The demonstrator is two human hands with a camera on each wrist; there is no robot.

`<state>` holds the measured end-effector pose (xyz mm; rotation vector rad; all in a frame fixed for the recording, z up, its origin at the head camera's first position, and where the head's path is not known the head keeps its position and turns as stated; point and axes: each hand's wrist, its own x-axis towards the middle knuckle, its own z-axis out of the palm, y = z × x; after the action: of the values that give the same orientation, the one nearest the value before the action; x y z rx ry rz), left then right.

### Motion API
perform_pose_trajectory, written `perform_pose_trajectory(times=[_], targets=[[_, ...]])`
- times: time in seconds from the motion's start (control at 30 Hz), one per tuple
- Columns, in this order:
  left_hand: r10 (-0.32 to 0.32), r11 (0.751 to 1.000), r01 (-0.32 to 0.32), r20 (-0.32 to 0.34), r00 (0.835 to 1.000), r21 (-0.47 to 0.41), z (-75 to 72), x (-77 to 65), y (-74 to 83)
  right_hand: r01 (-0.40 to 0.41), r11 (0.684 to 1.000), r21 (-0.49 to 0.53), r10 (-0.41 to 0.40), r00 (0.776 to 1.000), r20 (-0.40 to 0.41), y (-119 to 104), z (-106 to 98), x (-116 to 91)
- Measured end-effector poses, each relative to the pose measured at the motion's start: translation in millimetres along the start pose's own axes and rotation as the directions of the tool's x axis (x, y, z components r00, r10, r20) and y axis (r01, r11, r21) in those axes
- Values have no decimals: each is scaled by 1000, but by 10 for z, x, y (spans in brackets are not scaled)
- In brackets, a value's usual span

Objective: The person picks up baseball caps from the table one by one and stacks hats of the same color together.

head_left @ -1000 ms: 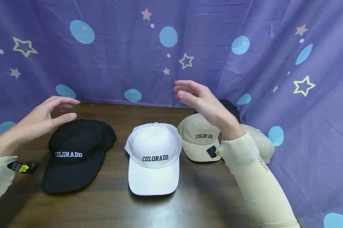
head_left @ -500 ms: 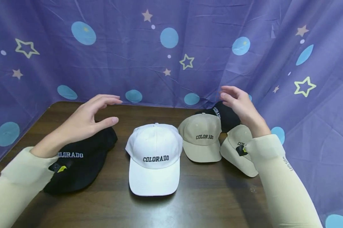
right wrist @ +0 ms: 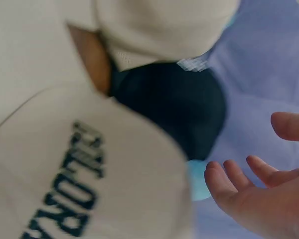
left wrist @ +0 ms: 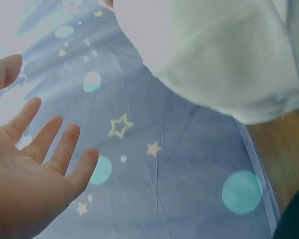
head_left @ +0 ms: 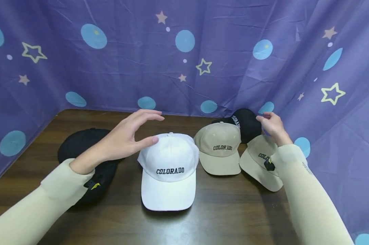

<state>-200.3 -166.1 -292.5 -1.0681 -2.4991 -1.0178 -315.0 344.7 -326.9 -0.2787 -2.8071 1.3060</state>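
Fingers (head_left: 141, 116) of the left hand (head_left: 123, 137) are being held spread near the white cap (head_left: 168, 190), on a wooden counter (head_left: 227, 211) being backed by a purple curtain (head_left: 126, 78). From the left wrist, it is being seen apart from them; from the right, the right hand (right wrist: 269, 206) is being held, fingers loosely parted, near a black cap (right wrist: 174, 109).

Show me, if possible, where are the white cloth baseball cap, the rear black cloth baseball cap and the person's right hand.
White cloth baseball cap (head_left: 169, 161): head view, front of the crown.
Rear black cloth baseball cap (head_left: 249, 128): head view, rounded crown.
Person's right hand (head_left: 274, 126): head view, middle of the hand.
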Motion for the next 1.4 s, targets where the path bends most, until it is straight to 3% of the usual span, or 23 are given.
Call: perform_pose_trajectory(times=[0.23, 0.43, 0.53, 0.67, 0.77, 0.87, 1.0, 1.17, 1.27, 1.4], targets=[[27, 999, -26, 35, 999, -19, 168, 99, 128, -84, 996, -19, 85, 996, 38, 300, 25, 183], [37, 999, -35, 51, 998, -39, 226, 154, 170, -137, 988, -64, 143, 986, 86, 349, 40, 276], [41, 998, -39, 55, 998, -39, 241, 168, 182, -170, 985, -8, 170, 979, 112, 334, 48, 302], [34, 999, -32, 51, 998, -40, 238, 163, 178, -173, 973, 152, 161, 983, 88, 287, 72, 320], [29, 999, -27, 39, 999, -45, 223, 151, 168, -125, 968, 219, 121, 992, 32, 245, 88, 330], [23, 998, -22, 26, 999, -56, 205, 149, 159, -53, 974, 221, 63, 997, -35, 182, 95, 344], [15, 998, -15, 7, 1000, -66, 192, 156, 147, 66, 980, 189, -34, 985, -168, 39, 92, 355], [13, 997, -14, -15, 1000, -70, 168, 158, 136, 225, 962, 157, -156, 919, -362, -220, 54, 317], [16, 997, -18, -29, 999, -73, 136, 160, 125, 300, 939, 169, -208, 885, -417, -394, -19, 248], [11, 996, -15, -48, 999, -84, 76, 163, 93, 385, 894, 228, -260, 861, -437, -652, -142, 103]])
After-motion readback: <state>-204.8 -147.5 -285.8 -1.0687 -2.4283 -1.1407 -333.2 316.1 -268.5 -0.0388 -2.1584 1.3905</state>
